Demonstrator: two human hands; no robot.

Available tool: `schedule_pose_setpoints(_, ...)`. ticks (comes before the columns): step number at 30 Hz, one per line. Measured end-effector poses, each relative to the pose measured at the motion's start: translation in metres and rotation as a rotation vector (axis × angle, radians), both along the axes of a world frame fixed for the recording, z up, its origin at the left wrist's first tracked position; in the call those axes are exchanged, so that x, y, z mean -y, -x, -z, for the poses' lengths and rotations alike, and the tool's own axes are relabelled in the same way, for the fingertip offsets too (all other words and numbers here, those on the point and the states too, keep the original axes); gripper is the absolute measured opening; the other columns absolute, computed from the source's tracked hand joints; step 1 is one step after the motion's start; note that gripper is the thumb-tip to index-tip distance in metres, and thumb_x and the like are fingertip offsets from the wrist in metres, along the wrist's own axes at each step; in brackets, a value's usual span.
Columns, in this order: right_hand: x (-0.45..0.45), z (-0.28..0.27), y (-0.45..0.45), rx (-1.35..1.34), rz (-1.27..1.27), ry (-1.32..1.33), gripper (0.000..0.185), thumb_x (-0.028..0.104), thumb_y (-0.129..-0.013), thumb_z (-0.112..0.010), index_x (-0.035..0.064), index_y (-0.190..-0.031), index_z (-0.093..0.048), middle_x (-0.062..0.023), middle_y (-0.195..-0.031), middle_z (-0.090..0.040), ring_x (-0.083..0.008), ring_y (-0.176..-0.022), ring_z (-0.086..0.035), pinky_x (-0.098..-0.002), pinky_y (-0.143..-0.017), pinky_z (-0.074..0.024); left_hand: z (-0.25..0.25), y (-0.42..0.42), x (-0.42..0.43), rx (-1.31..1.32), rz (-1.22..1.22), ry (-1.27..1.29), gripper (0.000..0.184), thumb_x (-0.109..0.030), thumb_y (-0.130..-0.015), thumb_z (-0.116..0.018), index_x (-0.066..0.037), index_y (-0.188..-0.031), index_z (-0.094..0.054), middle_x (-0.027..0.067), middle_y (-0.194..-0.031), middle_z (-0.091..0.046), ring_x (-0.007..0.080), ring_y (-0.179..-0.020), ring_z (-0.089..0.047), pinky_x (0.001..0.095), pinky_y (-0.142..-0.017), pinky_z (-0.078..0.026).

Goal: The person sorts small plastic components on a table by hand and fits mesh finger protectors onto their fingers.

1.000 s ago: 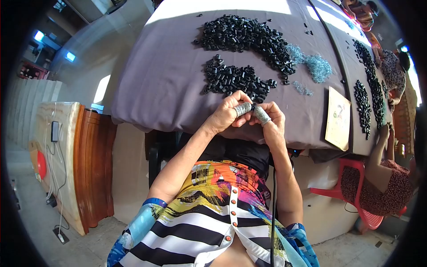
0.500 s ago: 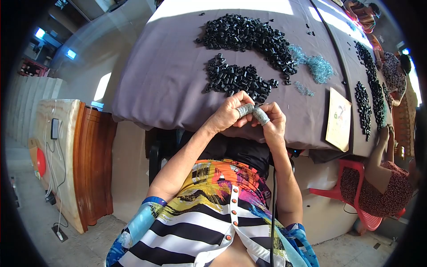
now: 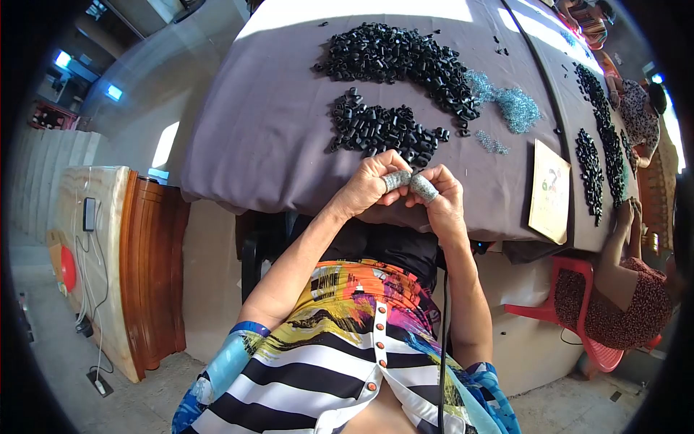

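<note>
At the near edge of the table, my left hand (image 3: 374, 183) and my right hand (image 3: 439, 194) meet fingertip to fingertip. Both are closed in a pinch, their thumbs wrapped in grey speckled coverings. A small dark bit shows between the fingertips, but the fingers hide most of it. Just beyond them lies a smaller pile of short black tube-like pieces (image 3: 387, 126). A larger pile of the same black pieces (image 3: 394, 54) spreads farther back. To its right is a heap of small, shiny, silvery metal parts (image 3: 517, 110), with a thin scatter of them nearer to me.
A grey-purple cloth (image 3: 253, 123) covers the table. A printed card or booklet (image 3: 549, 192) lies right of my hands. Several people sit along the right side near more black pieces (image 3: 590, 177). One uses a red plastic chair (image 3: 571, 289). A wooden cabinet (image 3: 152, 267) stands left.
Both hands stay pinched together in nearly the same place, with only slight finger movement. The view has shifted very slightly; the piles look the same.
</note>
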State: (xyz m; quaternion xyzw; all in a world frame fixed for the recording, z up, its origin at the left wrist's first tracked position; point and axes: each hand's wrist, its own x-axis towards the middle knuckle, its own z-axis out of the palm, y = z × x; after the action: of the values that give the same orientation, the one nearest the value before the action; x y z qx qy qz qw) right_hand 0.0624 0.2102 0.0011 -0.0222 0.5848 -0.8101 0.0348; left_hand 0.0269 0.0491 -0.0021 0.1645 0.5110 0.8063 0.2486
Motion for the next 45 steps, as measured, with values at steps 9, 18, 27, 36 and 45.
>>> schedule_pose_setpoints(9,-0.001,-0.003,0.000,0.025,-0.044,-0.015,0.007,0.003,-0.081,-0.059,-0.0001,-0.083,-0.053,-0.0077,-0.075,-0.060,-0.0118,-0.059,-0.058,-0.0225,-0.056,-0.0492,0.006,0.001,0.000,0.065,-0.011,-0.064,0.002,-0.004,-0.088,-0.051,-0.003,-0.086,-0.052,0.0042,-0.066,-0.055,0.0035,-0.047,-0.045,0.0155,-0.040,-0.035)
schedule_pose_setpoints(18,-0.003,0.002,0.002,-0.006,-0.146,0.090,0.012,0.005,-0.079,-0.063,0.0018,-0.079,-0.052,-0.0081,-0.074,-0.060,-0.0121,-0.059,-0.058,-0.0234,-0.055,-0.0490,0.006,0.002,0.008,0.104,0.079,-0.099,0.001,-0.003,-0.086,-0.052,-0.002,-0.086,-0.051,0.0073,-0.066,-0.057,0.0049,-0.043,-0.045,0.0158,-0.038,-0.035)
schedule_pose_setpoints(27,0.001,0.007,0.002,-0.114,-0.070,0.005,0.011,0.002,-0.079,-0.063,0.0011,-0.080,-0.052,-0.0081,-0.077,-0.060,-0.0115,-0.061,-0.058,-0.0218,-0.054,-0.0493,0.000,0.000,0.007,0.090,0.053,-0.059,0.001,-0.003,-0.086,-0.051,-0.003,-0.086,-0.050,0.0067,-0.065,-0.056,0.0043,-0.042,-0.043,0.0159,-0.036,-0.032)
schedule_pose_setpoints(36,-0.002,0.001,-0.001,-0.116,-0.110,-0.053,0.010,0.001,-0.080,-0.061,0.0011,-0.079,-0.051,-0.0077,-0.076,-0.059,-0.0111,-0.061,-0.058,-0.0220,-0.052,-0.0491,-0.005,-0.001,0.007,0.051,0.065,0.015,0.007,0.001,-0.084,-0.046,-0.003,-0.086,-0.051,0.0058,-0.064,-0.056,0.0037,-0.040,-0.042,0.0155,-0.034,-0.028)
schedule_pose_setpoints(45,0.000,0.002,-0.001,-0.127,-0.146,-0.033,0.013,0.001,-0.078,-0.063,0.0013,-0.077,-0.050,-0.0067,-0.076,-0.059,-0.0113,-0.064,-0.059,-0.0229,-0.053,-0.0501,-0.006,0.001,0.012,0.089,0.120,0.006,0.006,0.002,-0.082,-0.049,-0.003,-0.082,-0.051,0.0059,-0.062,-0.056,0.0028,-0.037,-0.038,0.0163,-0.031,-0.026)
